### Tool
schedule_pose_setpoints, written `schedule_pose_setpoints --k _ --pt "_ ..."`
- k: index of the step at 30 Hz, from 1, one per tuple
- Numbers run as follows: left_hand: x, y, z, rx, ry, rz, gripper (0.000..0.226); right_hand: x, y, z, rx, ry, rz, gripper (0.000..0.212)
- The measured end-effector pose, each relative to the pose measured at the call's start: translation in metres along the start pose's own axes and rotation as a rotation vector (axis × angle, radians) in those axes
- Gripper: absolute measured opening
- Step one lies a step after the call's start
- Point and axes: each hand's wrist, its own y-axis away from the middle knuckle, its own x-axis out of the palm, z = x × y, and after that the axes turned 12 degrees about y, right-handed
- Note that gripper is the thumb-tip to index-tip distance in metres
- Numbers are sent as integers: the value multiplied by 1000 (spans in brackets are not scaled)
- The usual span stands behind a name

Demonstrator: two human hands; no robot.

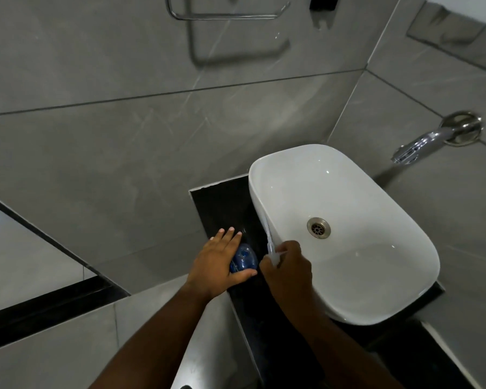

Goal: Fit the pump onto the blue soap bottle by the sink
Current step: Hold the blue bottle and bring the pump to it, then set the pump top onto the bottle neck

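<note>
Head view, the only one, looks steeply down at a narrow black counter [222, 209] that runs from the middle of the frame toward the bottom, with a white oval sink [376, 276] sitting on its right side and grey tiled walls filling the upper half. A chrome tap [421, 144] sticks out of the wall at the right edge, and a metal towel rail [225, 15] shows at the top. Low in the centre, the blue soap bottle [243, 258] stands upright on the counter just left of the sink; seen from above, its open neck points up toward the camera, so its long axis runs roughly along the line of sight and only its rounded shoulders show. The left hand [222, 262] wraps the bottle from the left, thumb across the near side and fingers stretched loosely past the far side, most likely to keep it from tipping or turning while the pump goes in. The right hand [288, 269], just right of the bottle and in front of the sink's near rim, is curled closed around the head of the pump [274, 256]. The pump's thin clear tube [265, 226] slants away toward the upper left along the sink's side, so its free end points away from the bottle rather than down into the neck. Judging by that, the tube has yet to be swung round and fed into the opening before the collar can be screwed down.
</note>
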Motion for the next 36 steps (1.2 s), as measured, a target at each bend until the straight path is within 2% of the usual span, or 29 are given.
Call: schedule_pose_setpoints --k 5,10,14,24,33,36 --pt "3 0 4 -13 51 5 107 -41 -21 22 -237 142 -74 28" --pt "6 1 5 -35 114 5 106 -85 -33 38 -368 279 136 31" --pt "9 1 7 -39 114 -6 106 -99 -34 54 -440 424 283 26" --pt "14 2 10 -38 90 -35 102 -77 -32 78 -508 558 406 35" --pt "11 3 8 -36 107 -24 102 -86 -41 94 -586 594 323 35" --pt "11 3 7 -37 116 -33 101 -68 -40 90 -635 604 330 28"
